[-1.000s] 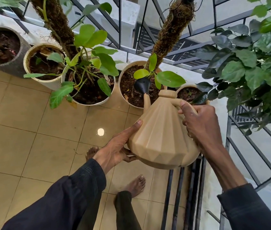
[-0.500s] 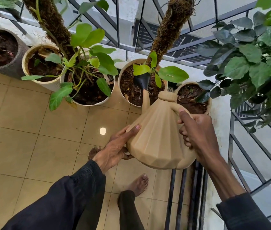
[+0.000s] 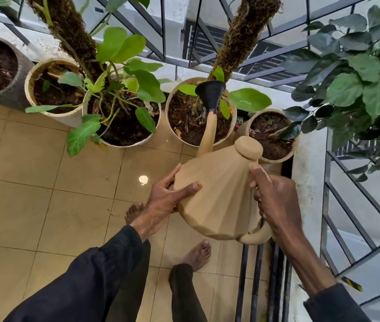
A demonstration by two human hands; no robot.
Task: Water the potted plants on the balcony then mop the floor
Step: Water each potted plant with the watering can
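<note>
Five soil-filled pots [image 3: 29, 89], watering can [image 3: 219, 194] spout over one.

Tan, faceted watering can [image 3: 219, 194] between the left hand [image 3: 163, 205] and right hand [image 3: 277, 205]; black rose [image 3: 210, 94] beyond them; beige square tiles [image 3: 45, 205] beneath.

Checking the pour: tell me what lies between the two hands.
In the head view, the beige watering can fills that stretch: the left hand rests flat against its side, and the right hand grips its handle.
</note>
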